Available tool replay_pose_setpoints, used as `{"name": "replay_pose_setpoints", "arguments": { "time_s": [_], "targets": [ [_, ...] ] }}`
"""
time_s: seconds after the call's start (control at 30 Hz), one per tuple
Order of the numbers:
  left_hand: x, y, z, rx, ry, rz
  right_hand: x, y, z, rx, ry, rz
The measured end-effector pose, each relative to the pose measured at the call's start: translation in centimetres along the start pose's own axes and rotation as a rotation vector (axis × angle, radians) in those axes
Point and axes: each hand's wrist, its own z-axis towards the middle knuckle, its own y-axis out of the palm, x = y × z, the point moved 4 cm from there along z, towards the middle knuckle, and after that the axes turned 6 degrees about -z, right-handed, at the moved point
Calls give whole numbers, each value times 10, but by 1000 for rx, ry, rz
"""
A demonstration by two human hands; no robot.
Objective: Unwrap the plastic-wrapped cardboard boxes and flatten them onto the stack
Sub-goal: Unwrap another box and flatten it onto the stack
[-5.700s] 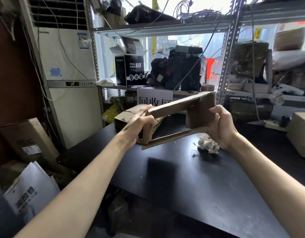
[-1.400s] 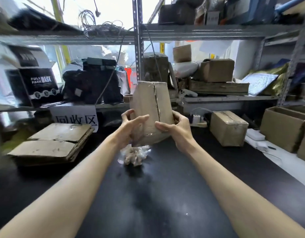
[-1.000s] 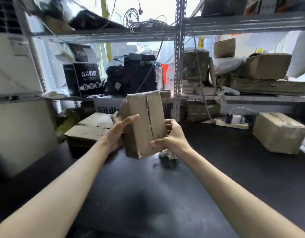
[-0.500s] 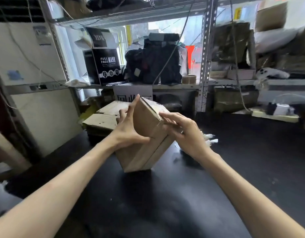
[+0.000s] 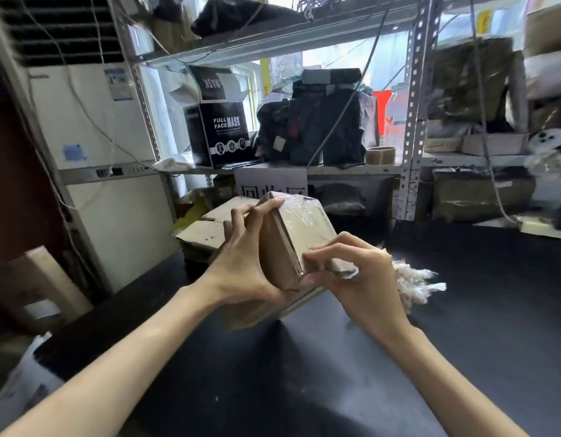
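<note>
Flat brown cardboard stack (image 5: 206, 234) just behind left hand (image 5: 241, 263); black carton (image 5: 224, 134) on the shelf beyond reads "FULL FACE MASK". Left hand's fingers curl round tilted cardboard box (image 5: 304, 228), glossy film-wrapped, long axis leaning away. Right hand (image 5: 361, 279) pinches its near corner; crumpled plastic wad (image 5: 414, 282) just right.

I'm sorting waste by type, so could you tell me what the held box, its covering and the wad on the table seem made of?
Box: brown cardboard, matte, with a layered edge showing. Covering: thin clear plastic film, glossy and wrinkled, glinting on the upper face. Wad: probably the same film, crumpled, whitish and translucent.
</note>
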Motion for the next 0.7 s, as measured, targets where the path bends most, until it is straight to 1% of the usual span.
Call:
{"name": "replay_pose_setpoints", "arguments": {
  "time_s": [0.1, 0.13, 0.2, 0.27, 0.37, 0.43, 0.5, 0.6, 0.7],
  "targets": [
    [-3, -1, -2, 0, -28, 10, 2, -3, 8, -94, 27, 111],
    [-4, -1, -3, 8, -34, 10, 3, -3, 10, -117, 19, 119],
    [-5, -3, -5, 22, -43, 11, 5, 3, 10, -149, -15, 53],
    [-6, -5, -7, 24, -58, 10, 5, 9, 6, -128, -22, 19],
    [-6, -6, -9, 18, -56, 11, 2, 10, 6, -63, -37, 44],
    [-6, -6, -11, 23, -52, 8, -1, 8, 5, -59, -10, 66],
    [-6, -6, -12, 22, -53, 14, -2, 8, 6, -91, 38, 123],
    [-5, -4, -10, -1, -35, 28, -4, 6, 9, -147, 46, 183],
    [1, -2, -9, -69, 0, 60, -4, 3, 14, -220, 27, 115]
  ]
}}
